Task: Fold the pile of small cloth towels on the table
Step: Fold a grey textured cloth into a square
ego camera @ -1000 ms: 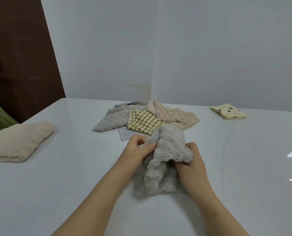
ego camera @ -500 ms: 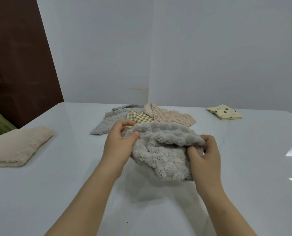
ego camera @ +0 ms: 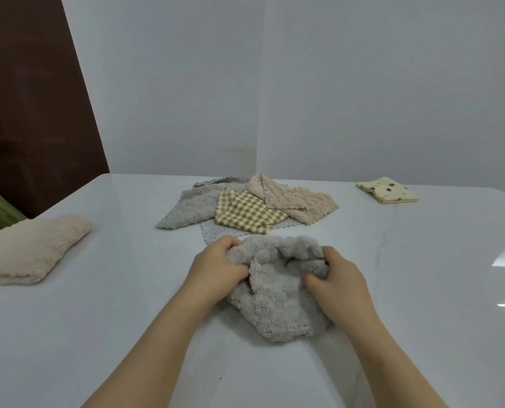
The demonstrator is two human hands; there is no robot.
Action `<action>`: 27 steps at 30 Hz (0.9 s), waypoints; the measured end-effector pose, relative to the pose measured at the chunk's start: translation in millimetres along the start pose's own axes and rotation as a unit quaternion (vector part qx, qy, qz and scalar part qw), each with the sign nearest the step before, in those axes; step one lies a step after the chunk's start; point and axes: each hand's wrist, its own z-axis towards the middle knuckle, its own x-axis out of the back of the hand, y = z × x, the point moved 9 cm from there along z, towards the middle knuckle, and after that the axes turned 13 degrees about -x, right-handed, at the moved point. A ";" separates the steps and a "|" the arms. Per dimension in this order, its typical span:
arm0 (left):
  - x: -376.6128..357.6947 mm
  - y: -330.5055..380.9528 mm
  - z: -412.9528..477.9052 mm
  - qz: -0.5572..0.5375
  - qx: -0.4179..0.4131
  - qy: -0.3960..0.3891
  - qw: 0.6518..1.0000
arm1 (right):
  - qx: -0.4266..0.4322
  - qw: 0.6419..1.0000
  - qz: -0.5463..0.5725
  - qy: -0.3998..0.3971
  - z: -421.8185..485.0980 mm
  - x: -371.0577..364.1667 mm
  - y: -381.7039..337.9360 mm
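Broadly, a glossy white surface (ego camera: pixel 98 334) fills the lower half of the view, backed by a pale wall (ego camera: pixel 363 83) and a dark brown panel (ego camera: pixel 33 98) at the far left. Near the left edge lies a fluffy beige towel (ego camera: pixel 30 254), folded and well apart from everything else. Toward the back, in the middle, the pile of unfolded towels (ego camera: pixel 245 207) spreads out: a grey fluffy one (ego camera: pixel 192 209) on its left, a pinkish-beige one (ego camera: pixel 295 198) on its right, a green-and-yellow checked one (ego camera: pixel 245 212) on top between them, and a pale one with a scalloped edge (ego camera: pixel 213 232) peeking out underneath at the front.

Just in front of the pile, a rumpled grey towel (ego camera: pixel 280 304) rests on the surface near the person. Both hands grip it: the left hand (ego camera: pixel 216 272) has its fingers curled into the bunched upper-left edge, and the right hand (ego camera: pixel 339 281) clutches the upper-right edge, with fabric gathered between them.

At the far right, a small folded yellow cloth with dark dots (ego camera: pixel 388 190) sits alone.
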 end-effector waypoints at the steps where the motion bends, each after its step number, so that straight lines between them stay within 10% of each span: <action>1: 5.8 4.4 1.0 -0.048 0.000 0.025 0.999 | 0.004 0.998 0.061 0.007 -0.9 6.8 -2.9; 13: 55.9 35.0 2.0 -0.317 -0.031 0.171 0.932 | -0.013 0.891 0.453 0.009 -12.0 40.7 -1.7; 19: 33.4 -5.8 2.2 -0.096 0.051 0.072 0.991 | -0.076 0.988 0.129 -0.028 0.0 3.6 24.5; 27: 9.6 -10.8 -4.6 -0.165 0.025 0.074 0.983 | 0.019 0.998 0.052 -0.029 -1.5 -8.7 11.6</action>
